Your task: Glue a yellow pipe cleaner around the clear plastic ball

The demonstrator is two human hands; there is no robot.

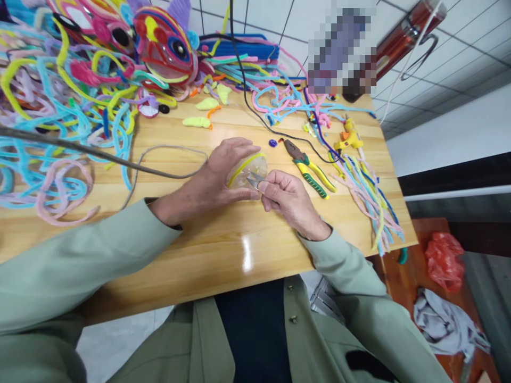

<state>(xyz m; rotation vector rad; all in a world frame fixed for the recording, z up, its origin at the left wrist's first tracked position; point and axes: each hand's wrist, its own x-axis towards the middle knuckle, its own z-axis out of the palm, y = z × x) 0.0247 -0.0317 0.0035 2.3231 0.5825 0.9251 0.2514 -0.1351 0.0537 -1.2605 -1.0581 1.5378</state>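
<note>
My left hand (223, 173) curves its fingers and thumb around a clear, rounded plastic piece (261, 164) with a yellow fuzzy strip (244, 167) running across it. In my right hand (290, 202) is a pair of small scissors (254, 182), their pointed metal blades against the plastic piece and their handles hidden by my fingers. Both hands are just above the middle of the wooden table. Close by on the right lie pliers (309, 169) with green and yellow grips. A small blue coil (273, 142) rests beyond my right hand.
Tangled pipe cleaners (80, 122) cover the table's left side, below a colourful fish-like figure (165, 45). A yellow glue gun (350, 137) and a bundle of pipe cleaners (371, 197) lie at right. A black cable (255, 114) crosses the table. A red flask (407, 40) stands at the back.
</note>
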